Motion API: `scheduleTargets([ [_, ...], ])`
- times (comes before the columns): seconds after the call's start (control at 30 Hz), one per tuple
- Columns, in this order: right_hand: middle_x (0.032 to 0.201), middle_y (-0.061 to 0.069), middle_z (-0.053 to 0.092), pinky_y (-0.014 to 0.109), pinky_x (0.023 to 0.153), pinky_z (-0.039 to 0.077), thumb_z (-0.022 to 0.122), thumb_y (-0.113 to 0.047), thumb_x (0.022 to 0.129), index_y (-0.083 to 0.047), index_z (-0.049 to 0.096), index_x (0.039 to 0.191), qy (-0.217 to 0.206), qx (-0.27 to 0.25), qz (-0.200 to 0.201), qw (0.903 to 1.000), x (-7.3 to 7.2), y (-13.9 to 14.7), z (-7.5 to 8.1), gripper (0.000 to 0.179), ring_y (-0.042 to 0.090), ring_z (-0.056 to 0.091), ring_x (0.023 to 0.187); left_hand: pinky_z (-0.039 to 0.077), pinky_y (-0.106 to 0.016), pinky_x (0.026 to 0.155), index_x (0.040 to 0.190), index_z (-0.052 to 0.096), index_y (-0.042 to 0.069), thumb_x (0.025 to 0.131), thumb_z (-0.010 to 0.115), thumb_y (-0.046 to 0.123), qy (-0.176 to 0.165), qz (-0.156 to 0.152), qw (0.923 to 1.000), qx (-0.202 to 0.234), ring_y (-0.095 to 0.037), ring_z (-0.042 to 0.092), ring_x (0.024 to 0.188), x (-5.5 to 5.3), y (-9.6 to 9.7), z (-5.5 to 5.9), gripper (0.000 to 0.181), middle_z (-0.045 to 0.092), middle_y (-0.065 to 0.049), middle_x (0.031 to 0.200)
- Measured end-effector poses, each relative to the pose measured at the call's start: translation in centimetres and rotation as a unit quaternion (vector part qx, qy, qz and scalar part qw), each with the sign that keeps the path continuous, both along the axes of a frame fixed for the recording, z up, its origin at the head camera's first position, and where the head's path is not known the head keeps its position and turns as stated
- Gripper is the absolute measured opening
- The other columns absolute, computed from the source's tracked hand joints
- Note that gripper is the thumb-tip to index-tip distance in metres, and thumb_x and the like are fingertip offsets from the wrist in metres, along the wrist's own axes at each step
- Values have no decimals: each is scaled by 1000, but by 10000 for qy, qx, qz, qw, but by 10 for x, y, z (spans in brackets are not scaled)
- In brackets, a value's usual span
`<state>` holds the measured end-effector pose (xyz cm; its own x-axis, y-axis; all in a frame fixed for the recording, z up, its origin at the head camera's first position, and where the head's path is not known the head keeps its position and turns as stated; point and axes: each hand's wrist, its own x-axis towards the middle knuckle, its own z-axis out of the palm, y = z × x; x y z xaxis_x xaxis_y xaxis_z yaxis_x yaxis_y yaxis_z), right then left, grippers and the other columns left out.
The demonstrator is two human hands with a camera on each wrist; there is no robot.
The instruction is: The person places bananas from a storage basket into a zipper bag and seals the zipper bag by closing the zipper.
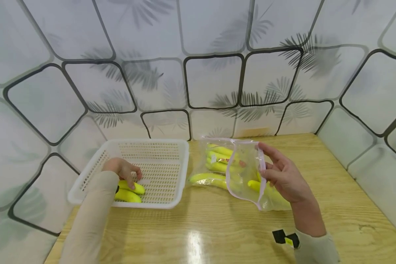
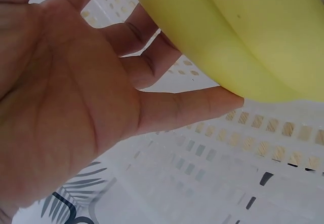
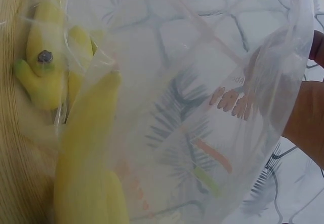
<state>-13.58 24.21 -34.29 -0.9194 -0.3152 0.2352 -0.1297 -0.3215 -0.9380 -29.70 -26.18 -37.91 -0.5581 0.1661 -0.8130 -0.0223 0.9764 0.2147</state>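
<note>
Inside the white basket, my left hand is over two yellow bananas near the front left. In the left wrist view its palm faces the bananas, and one fairly straight finger reaches their underside. Some fingertips are hidden behind the fruit. My right hand pinches the pink-edged rim of a clear plastic bag between thumb and fingers, lifting that side so its mouth gapes. Several bananas lie in the bag. The right wrist view shows bananas through the film.
Basket and bag stand side by side on a wooden table. A patterned cloth with dark outlines and leaf prints rises behind the table and along both sides. A black tag is at the right sleeve.
</note>
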Motion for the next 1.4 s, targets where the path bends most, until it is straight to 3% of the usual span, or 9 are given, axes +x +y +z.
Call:
scheduleTargets([
  [0.13,150,5,32,19,70,55,47,18,93,-8,32,154,-6,11,2,10000,-1,-1,-1,68,9,62,101,33,-28,69,110,56,20,80,84,17,-188,-77,9997,129,-19,37,82,0,0,1,42,44,-6,98],
  [0.3,150,5,32,19,69,55,47,18,93,-8,30,154,-8,91,-35,10000,-2,-1,-1,68,9,62,100,31,-27,63,102,54,20,81,80,6,-187,-119,9996,146,-17,36,75,0,-1,2,37,42,-4,92],
  [0.5,150,5,31,19,68,55,47,17,93,-7,29,155,-15,162,-56,9999,-3,-2,-2,68,9,62,99,24,-27,61,94,45,17,89,72,7,-65,-422,9987,280,-14,27,67,0,-5,2,29,30,1,79],
  [0.63,150,5,32,19,69,55,47,17,94,-7,30,155,-30,167,-41,9998,-4,-2,-3,68,9,62,100,25,-27,59,99,48,18,93,67,9,208,-110,9991,360,-15,30,66,3,-7,2,22,32,1,79],
  [0.73,149,3,33,19,70,55,48,17,94,-8,30,154,-55,169,-57,9998,-5,-2,-4,68,9,62,101,34,-27,57,105,50,20,95,63,9,398,361,9971,535,-17,39,71,4,-7,1,20,39,-2,82],
  [0.83,149,2,34,20,72,56,48,17,94,-8,31,154,-68,146,-58,9999,-4,-3,-3,68,9,62,103,48,-33,59,109,47,19,98,57,9,475,617,9941,754,-22,49,80,4,-7,1,18,46,-6,90],
  [1.03,149,3,35,21,75,56,48,17,94,-8,32,154,-39,86,7,10000,-2,-3,-2,67,10,63,105,58,-46,65,112,41,15,100,50,3,325,869,9879,1239,-34,55,101,4,-7,1,19,44,-18,119],
  [1.23,148,2,37,23,77,57,47,18,94,-8,32,154,1,26,85,10000,0,-1,-3,67,11,63,106,59,-49,68,120,41,15,88,55,-16,159,948,9851,1429,-26,50,85,9,-5,0,47,45,-19,115],
  [1.4,147,0,37,22,77,56,47,17,94,-9,32,154,-10,105,80,9999,1,2,-4,67,10,63,105,60,-46,68,120,40,16,82,61,-19,330,1059,9848,1336,-29,52,90,16,-2,-1,56,42,-22,120],
])
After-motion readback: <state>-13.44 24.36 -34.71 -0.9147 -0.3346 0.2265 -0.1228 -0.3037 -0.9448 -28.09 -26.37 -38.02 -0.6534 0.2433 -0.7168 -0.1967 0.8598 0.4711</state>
